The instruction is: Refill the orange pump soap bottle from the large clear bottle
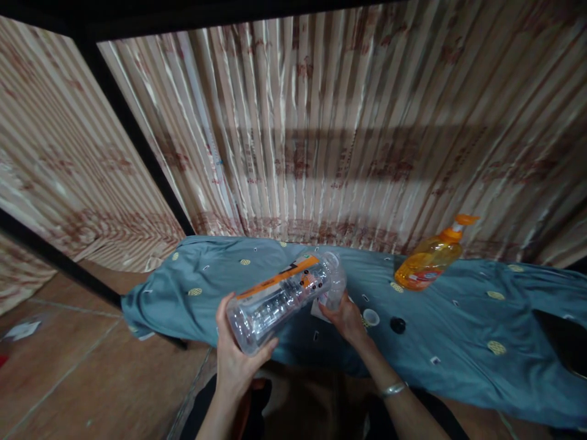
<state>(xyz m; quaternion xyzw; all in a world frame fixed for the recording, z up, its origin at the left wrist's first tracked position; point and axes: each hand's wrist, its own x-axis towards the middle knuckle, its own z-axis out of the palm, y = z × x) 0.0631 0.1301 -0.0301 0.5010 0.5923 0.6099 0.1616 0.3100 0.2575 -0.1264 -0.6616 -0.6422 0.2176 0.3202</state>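
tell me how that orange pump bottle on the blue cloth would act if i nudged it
The orange pump bottle looks partly full of liquid, so probably fairly heavy for its size. It stands tall on the soft, wrinkled blue cloth, so a high push would likely tip it. Its smooth plastic may be slippery.

A teal-blue cloth dotted with small yellow oval patches [458, 318] is spread over the table, hanging in folds at its front and left edges. On it, toward the right rear, stands a clear plastic pump bottle of orange liquid with an orange pump head [431, 260], leaning to the right. Nearer the middle lie 1 small white round cap [370, 317] and, just beside it to the right, 1 small black round cap [397, 325]. Behind the table hangs a pleated beige curtain with reddish-brown patterning [348, 122], crossed by dark frame bars [137, 140]. At the left, the floor is brown tile [68, 366], with a scrap of white paper [22, 330] lying on it.
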